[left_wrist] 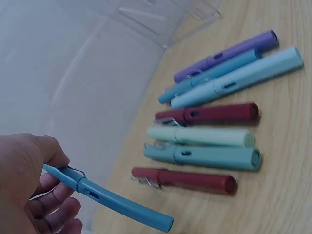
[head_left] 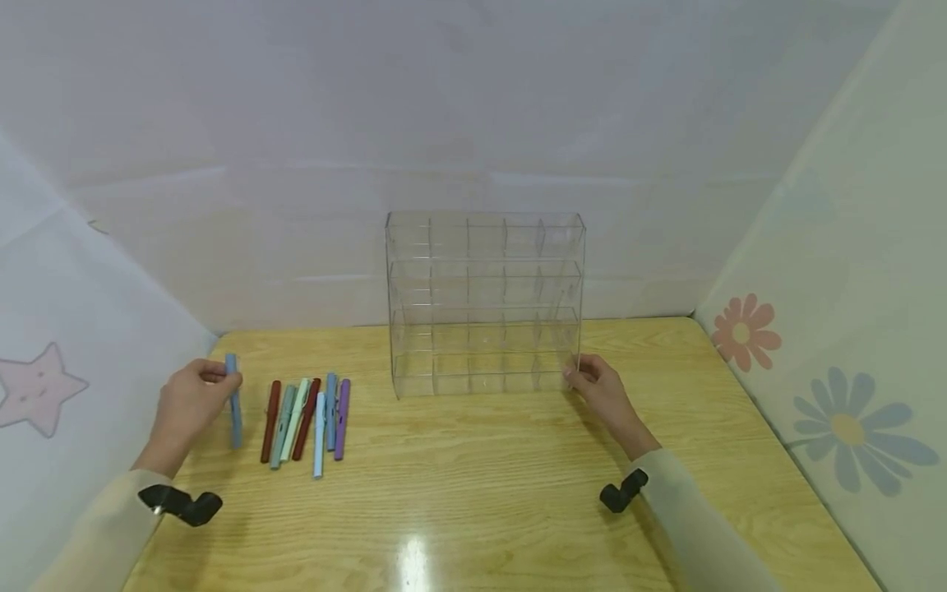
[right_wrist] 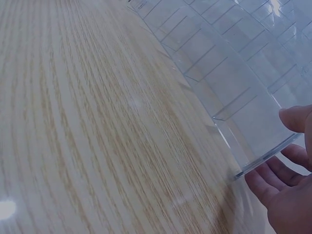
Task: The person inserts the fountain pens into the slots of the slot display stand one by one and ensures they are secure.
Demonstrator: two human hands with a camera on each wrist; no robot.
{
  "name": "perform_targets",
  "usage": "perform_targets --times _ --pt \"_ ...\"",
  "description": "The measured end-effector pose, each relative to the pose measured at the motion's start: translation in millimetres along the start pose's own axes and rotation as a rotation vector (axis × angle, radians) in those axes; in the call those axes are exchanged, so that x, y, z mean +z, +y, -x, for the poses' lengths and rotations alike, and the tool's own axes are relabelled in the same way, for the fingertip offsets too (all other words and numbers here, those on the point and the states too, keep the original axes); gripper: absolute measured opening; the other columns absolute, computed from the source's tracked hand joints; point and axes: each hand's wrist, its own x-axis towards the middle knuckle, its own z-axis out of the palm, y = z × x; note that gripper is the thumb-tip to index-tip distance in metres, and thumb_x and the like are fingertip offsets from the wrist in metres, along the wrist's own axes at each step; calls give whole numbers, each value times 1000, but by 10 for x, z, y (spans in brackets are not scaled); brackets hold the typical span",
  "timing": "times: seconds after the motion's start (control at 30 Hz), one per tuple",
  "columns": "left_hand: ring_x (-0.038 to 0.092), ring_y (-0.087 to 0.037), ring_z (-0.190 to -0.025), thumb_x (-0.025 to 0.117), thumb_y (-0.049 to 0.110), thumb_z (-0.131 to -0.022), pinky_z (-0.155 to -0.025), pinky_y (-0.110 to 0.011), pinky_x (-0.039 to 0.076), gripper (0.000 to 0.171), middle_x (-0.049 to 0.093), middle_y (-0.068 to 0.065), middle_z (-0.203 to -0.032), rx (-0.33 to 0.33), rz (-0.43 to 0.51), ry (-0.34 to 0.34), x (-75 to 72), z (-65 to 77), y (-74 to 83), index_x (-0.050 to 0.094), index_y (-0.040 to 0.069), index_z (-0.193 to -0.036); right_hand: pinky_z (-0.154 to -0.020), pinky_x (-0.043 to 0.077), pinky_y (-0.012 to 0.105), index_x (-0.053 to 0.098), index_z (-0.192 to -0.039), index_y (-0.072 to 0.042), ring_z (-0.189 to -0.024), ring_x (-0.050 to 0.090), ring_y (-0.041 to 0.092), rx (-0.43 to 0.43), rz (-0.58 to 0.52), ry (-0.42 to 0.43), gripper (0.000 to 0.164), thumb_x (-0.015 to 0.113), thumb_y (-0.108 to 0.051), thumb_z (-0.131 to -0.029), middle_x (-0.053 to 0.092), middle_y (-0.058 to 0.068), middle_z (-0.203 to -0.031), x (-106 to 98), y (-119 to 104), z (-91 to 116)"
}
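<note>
A blue capped pen (left_wrist: 122, 202) is pinched near its clip end between the thumb and fingers of my left hand (head_left: 194, 403), left of the other pens. In the left wrist view its far end points down to the right. My right hand (head_left: 602, 395) grips the lower right corner of a clear plastic pen rack (head_left: 486, 382), thumb at the front and fingers along its side. Upright at the back of the table, the rack has several tiers split by thin dividers. Its compartments show no pens.
Several capped pens lie in a loose row on the wooden table (head_left: 459, 510): dark red (head_left: 270, 421), teal (left_wrist: 209, 157), pale green (left_wrist: 204, 135), another dark red (left_wrist: 214, 113), light blue (head_left: 319, 436), blue (head_left: 330, 411) and purple (head_left: 342, 419). White sheeting (head_left: 296, 247) rises behind the table.
</note>
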Motion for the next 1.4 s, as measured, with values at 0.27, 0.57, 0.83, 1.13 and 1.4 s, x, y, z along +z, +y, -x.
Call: perform_targets --times 0.27,0.57,0.83,1.13,1.4 --pt "67 -39 -104 55 45 -107 -64 -29 50 55 65 -29 -127 47 35 34 -30 -4 312 57 -4 -133 -113 54 48 45 -155 2 -135 60 35 -2 4 10 58 62 -31 -110 57 23 -149 -20 33 -51" --pt "67 -37 -105 58 44 -107 -64 -29 50 52 65 -27 -129 93 81 28 21 73 634 57 -2 -131 -116 52 49 43 -156 2 -137 59 36 -7 -4 -1 61 62 -33 -110 56 24 -151 -10 40 -30" --pt "56 5 -80 61 43 -106 -62 -28 50 47 69 -25 -126 115 114 49 5 142 803 59 1 -125 -116 52 49 43 -155 3 -134 60 33 -6 -29 -11 61 62 -32 -110 56 24 -151 -15 10 -23" --pt "54 12 -77 62 45 -106 -64 -28 50 49 69 -25 -129 110 125 36 13 187 828 59 1 -127 -116 52 48 44 -155 2 -135 59 33 3 -31 2 60 63 -32 -109 55 24 -152 -8 34 -47" --pt "56 16 -78 65 45 -104 -65 -24 50 48 72 -12 -122 96 182 31 40 182 899 60 3 -128 -118 50 51 44 -156 0 -138 58 32 16 -32 3 60 63 -33 -109 56 22 -153 -8 49 -32"
